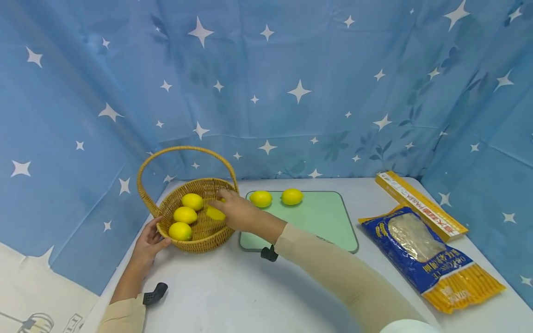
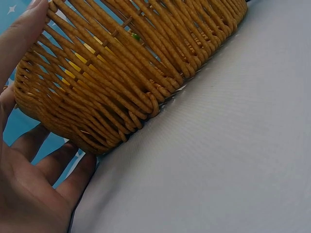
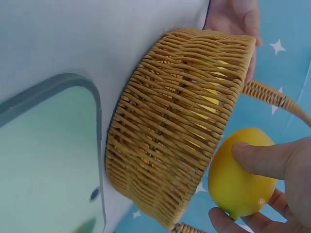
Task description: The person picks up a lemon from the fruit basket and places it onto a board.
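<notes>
A wicker basket (image 1: 199,244) with a tall hoop handle stands at the left of the table, several lemons (image 1: 185,215) lying along its left side. My left hand (image 1: 146,244) holds the basket's near left rim; in the left wrist view the thumb is up at the rim and the fingers rest against the woven side (image 2: 112,82). Over the basket's right part, my right hand (image 1: 239,210) holds one lemon (image 3: 241,172) between thumb and fingers, at rim height. Two more lemons (image 1: 292,196) sit on the far edge of a green cutting board (image 1: 316,222).
At the right of the table lie a blue and yellow pasta bag (image 1: 429,259) and a long yellow pasta box (image 1: 420,203). A blue star-patterned curtain (image 1: 300,115) hangs behind the table. The board lies close to the basket's right side.
</notes>
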A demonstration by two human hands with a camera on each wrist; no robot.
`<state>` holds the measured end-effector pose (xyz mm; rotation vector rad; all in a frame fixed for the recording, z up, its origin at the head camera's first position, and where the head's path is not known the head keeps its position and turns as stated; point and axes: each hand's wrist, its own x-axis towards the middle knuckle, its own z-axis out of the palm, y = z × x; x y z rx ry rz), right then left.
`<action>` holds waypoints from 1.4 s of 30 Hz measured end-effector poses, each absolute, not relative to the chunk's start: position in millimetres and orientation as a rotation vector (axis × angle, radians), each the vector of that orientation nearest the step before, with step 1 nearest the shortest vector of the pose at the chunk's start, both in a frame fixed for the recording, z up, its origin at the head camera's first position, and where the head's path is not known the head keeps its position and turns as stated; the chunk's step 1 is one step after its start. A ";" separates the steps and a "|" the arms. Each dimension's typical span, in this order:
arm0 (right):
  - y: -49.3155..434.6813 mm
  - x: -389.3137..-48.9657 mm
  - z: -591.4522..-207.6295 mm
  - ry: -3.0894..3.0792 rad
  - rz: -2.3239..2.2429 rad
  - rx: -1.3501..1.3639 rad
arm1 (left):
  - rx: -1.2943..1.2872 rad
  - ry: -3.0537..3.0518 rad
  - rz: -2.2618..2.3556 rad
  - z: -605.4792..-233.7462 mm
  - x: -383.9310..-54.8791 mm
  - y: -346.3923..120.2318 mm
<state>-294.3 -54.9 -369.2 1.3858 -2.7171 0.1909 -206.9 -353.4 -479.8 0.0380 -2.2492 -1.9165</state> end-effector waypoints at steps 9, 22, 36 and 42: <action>-18.5 -292.0 -367.0 -2.681 0.272 1.377 | 0.057 -2.269 -1.904 -479.6 -208.5 -354.7; 38.2 -306.1 -373.1 -2.702 0.302 1.255 | 0.071 -2.287 -1.899 -479.9 -207.7 -356.3; 90.1 -312.6 -383.9 -2.674 0.372 1.158 | 0.097 -2.278 -1.919 -482.3 -207.7 -356.5; 112.1 -317.3 -390.8 -2.702 0.407 1.115 | 0.092 -2.276 -1.917 -481.4 -208.8 -355.5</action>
